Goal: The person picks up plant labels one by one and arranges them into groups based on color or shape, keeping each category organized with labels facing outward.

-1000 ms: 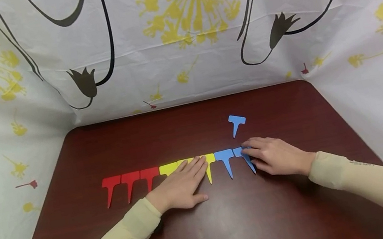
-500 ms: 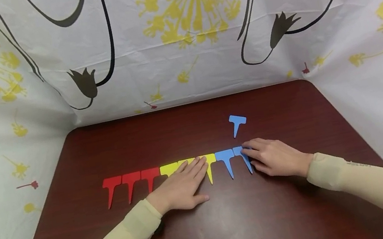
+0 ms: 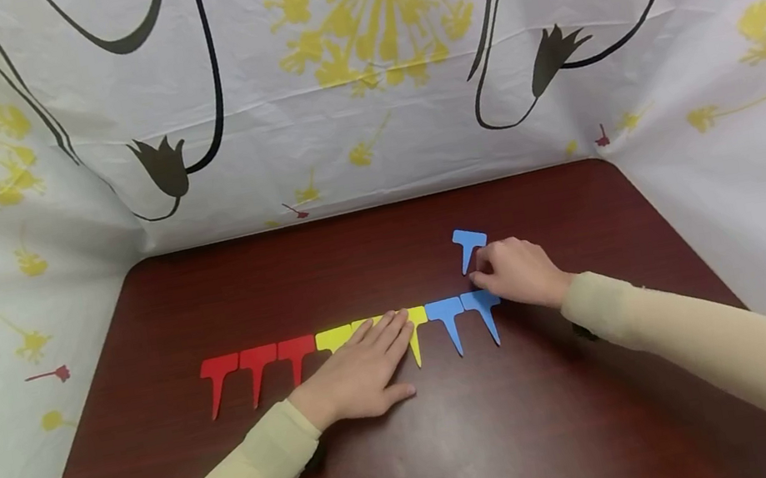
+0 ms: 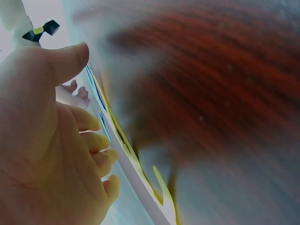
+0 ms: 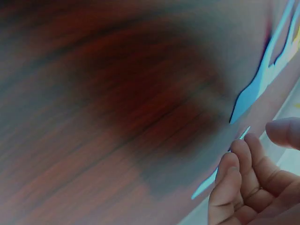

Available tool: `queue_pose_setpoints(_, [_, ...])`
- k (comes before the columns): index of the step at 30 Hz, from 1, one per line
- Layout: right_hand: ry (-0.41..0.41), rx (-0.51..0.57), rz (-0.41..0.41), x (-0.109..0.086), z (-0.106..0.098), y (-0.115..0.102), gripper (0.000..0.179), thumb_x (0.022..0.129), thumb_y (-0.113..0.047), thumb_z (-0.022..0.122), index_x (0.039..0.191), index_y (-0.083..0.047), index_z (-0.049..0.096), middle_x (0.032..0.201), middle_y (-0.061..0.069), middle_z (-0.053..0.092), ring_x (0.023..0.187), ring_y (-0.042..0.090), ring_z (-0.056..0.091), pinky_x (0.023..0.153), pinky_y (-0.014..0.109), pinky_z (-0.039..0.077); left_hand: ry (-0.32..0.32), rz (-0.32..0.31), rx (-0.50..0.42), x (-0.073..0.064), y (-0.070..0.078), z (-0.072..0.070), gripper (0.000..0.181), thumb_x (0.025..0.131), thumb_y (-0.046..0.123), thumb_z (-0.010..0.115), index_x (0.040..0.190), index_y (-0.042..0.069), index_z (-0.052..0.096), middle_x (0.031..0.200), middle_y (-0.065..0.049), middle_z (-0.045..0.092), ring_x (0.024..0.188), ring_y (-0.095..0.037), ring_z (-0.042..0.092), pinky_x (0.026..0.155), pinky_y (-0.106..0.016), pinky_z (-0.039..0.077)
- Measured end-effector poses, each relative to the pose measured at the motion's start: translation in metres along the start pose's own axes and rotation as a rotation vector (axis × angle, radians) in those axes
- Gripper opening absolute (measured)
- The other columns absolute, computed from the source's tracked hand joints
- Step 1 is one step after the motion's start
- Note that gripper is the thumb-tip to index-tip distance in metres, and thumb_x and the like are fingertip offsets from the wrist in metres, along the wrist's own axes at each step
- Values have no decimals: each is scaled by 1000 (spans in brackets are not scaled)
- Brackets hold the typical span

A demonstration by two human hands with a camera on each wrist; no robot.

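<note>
A row of T-shaped plant labels lies across the table in the head view: three red labels (image 3: 258, 356), three yellow labels (image 3: 334, 338), then two blue labels (image 3: 445, 310). My left hand (image 3: 359, 371) rests flat over the yellow ones with its fingers extended, hiding parts of them. Behind the row's right end lies a loose blue label (image 3: 470, 239), its stem pointing toward me. Beside that stem is my right hand (image 3: 520, 273), fingers loosely bent and fingertips close to the label's right edge. In the right wrist view a gap shows between thumb and fingers, with the loose label (image 5: 206, 185) partly hidden behind them.
The dark red-brown table (image 3: 421, 469) has rounded far corners. White cloth (image 3: 368, 148) printed with flowers hangs around its back and sides. A dark band (image 3: 584, 332) shows under the right sleeve's cuff.
My right hand has let go of the end blue label, now upright and against its neighbour, and moved back to the loose blue label. The left hand stays put.
</note>
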State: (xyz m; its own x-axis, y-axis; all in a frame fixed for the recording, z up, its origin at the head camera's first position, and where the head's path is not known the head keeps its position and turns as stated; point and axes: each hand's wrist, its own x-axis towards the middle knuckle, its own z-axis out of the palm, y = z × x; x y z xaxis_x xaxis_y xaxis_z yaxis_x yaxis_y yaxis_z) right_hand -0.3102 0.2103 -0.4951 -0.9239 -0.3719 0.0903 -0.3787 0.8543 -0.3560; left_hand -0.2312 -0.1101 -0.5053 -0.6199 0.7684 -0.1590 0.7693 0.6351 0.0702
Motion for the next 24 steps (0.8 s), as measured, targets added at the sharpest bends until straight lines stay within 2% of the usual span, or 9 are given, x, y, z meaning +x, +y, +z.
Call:
queue_pose_setpoints(4, [-44, 46, 114, 15, 6, -1, 37, 93, -34, 70, 61, -18, 62, 48, -5, 42, 41, 13, 39, 38, 26, 27, 26, 9, -8, 2, 2, -1, 86, 99, 59, 48, 162, 10, 17, 168, -10, 8, 154, -27, 9, 122, -48, 12])
queue_pose_setpoints(8, [-48, 24, 193, 24, 7, -4, 50, 92, -35, 70, 50, -17, 50, 46, -5, 33, 38, 14, 35, 37, 26, 21, 62, 24, -14, 8, 4, -2, 82, 100, 58, 48, 162, 12, 20, 168, -10, 11, 153, -26, 13, 122, -48, 15])
queue_pose_setpoints(13, [-86, 12, 261, 28, 7, -10, 49, 90, -29, 68, 47, -18, 47, 45, -3, 33, 38, 17, 42, 35, 26, 25, 69, 18, -18, 18, 7, -4, 80, 100, 58, 47, 162, 13, 21, 168, -8, 13, 153, -26, 14, 122, -47, 16])
queue_pose_setpoints(18, [-118, 0, 291, 28, 5, -12, 50, 90, -29, 70, 47, -16, 47, 45, -2, 36, 40, 18, 47, 35, 27, 32, 54, 40, -34, 32, 13, -6, 79, 102, 58, 44, 162, 11, 21, 168, -9, 12, 153, -25, 12, 122, -47, 14])
queue_pose_setpoints(24, [-85, -25, 270, 27, 2, -12, 47, 88, -27, 70, 47, -15, 50, 44, 1, 41, 40, 20, 49, 34, 28, 32, 44, 40, -12, 40, 17, -6, 79, 102, 57, 44, 162, 10, 20, 168, -10, 13, 153, -26, 13, 122, -47, 15])
